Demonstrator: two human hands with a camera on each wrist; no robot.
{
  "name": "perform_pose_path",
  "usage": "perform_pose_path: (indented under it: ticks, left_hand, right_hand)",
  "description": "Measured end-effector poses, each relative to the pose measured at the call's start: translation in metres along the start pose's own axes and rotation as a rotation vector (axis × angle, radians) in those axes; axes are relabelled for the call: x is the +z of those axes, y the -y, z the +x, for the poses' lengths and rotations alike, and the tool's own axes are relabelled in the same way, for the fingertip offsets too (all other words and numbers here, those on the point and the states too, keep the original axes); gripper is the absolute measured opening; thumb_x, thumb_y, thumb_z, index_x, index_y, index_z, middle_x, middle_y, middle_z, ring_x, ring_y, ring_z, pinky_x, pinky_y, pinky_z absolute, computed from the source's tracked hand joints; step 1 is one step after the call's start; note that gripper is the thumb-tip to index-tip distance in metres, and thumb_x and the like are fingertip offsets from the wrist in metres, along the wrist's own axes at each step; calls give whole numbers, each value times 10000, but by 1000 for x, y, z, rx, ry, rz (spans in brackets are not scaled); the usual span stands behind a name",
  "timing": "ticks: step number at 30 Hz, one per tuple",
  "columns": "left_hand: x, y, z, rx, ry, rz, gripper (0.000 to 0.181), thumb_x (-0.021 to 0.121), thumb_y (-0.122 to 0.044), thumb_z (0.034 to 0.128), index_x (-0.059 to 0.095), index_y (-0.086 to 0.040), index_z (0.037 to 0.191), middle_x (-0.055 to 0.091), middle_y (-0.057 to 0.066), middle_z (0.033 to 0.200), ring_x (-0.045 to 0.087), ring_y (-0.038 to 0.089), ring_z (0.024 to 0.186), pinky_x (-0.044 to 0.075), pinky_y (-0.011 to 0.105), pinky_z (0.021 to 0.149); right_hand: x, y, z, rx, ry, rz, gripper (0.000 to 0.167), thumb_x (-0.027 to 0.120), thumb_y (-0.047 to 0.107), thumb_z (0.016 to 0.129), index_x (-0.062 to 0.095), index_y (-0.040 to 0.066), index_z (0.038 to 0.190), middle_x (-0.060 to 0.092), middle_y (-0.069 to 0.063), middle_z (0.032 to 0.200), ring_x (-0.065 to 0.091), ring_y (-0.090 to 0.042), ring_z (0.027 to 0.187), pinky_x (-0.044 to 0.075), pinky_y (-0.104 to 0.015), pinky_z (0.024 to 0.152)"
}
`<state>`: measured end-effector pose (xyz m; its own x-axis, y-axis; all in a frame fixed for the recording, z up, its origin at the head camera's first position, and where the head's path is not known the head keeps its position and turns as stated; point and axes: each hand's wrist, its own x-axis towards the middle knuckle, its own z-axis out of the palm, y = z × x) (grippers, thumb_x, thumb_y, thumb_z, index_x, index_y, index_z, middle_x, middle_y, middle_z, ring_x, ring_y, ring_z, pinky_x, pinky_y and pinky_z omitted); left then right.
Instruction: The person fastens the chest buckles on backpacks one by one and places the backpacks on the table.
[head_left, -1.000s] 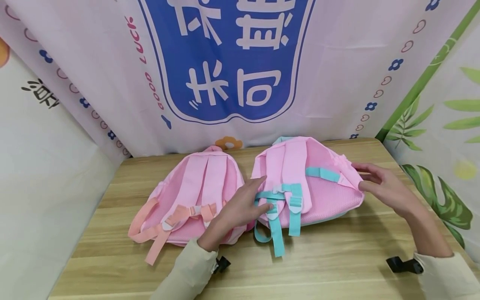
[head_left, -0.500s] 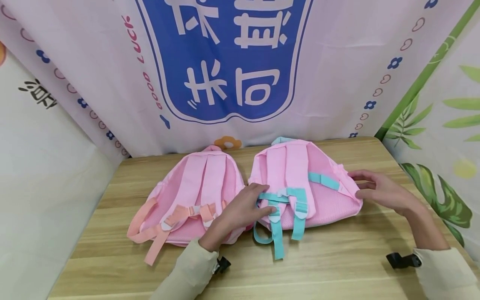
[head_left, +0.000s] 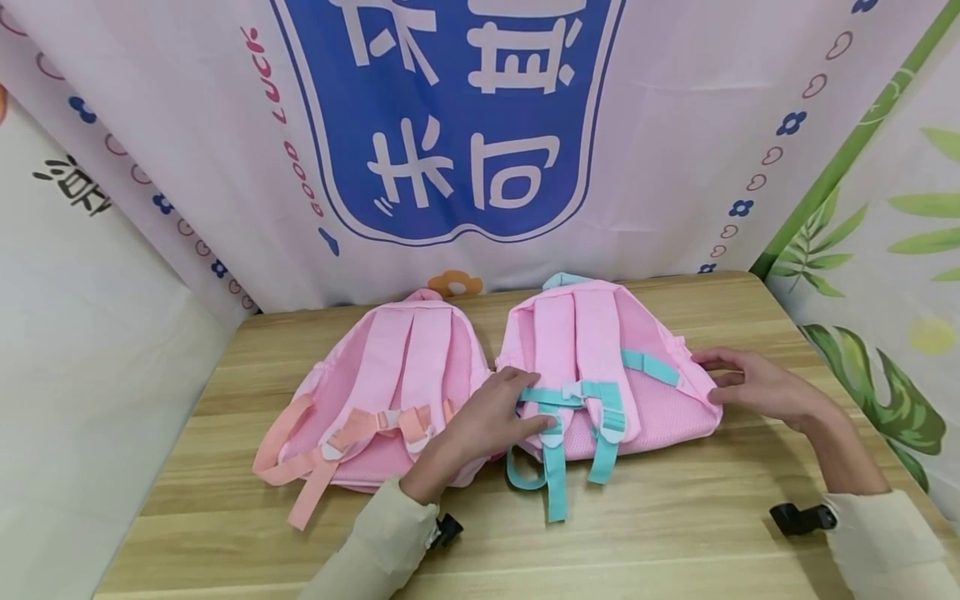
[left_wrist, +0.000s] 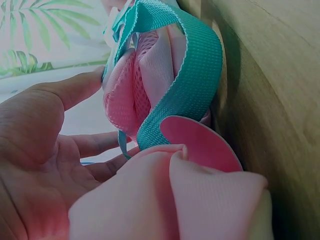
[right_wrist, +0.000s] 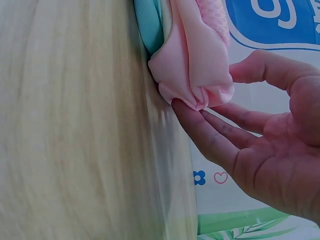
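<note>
A pink backpack with teal straps lies at the right with its shoulder straps facing up. My left hand holds its left side, thumb on the teal webbing near a white buckle. In the left wrist view, a looped teal strap hangs beside the fingers, which pass partly behind the bag. My right hand holds the right side between thumb and fingers. The right wrist view shows the gathered pink side fabric between them. A second pink backpack with peach straps lies just left, partly behind my left forearm.
Both bags lie on a wood-grain table, near its back edge. A printed cloth hangs right behind them, with further cloths at both sides. Black wrist mounts stick out from the sleeves.
The right end of the teal-strapped backpack has come down and slightly inward, with my right hand following. Its straps have shifted a little to the right. The peach-strapped backpack stays in place.
</note>
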<state>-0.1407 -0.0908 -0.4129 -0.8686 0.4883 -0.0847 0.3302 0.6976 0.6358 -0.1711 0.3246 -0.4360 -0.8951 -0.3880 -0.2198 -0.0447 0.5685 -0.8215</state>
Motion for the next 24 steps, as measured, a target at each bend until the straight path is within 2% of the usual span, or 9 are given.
perform_pose_path:
  ticks: [10,17,24]
  left_hand:
    - [0,-5,-2,-7,14,32,696,773,-379,998,541,-16,1545,546,215,1552,545,358,1413,486,504,1181]
    - [0,-10,-5,-8,47,55,696,787,-375,988,553,-9,1533,565,210,1537,571,345,1398,494,482,1176]
    - [0,-7,-4,-23,46,32,678,803,-371,978,576,-25,1515,587,179,1532,575,326,1397,494,472,1174]
  right_hand:
    - [1,3,1,5,11,-22,618,680,43,983,446,-123,1530,469,-378,1558,537,-557,1386,564,-174,903]
    - [-1,3,0,33,55,-28,638,703,88,977,460,-114,1531,497,-367,1541,589,-496,1345,581,-202,893]
    - [-4,3,-1,40,75,-31,639,727,107,972,471,-103,1518,525,-341,1517,597,-450,1334,592,-221,892]
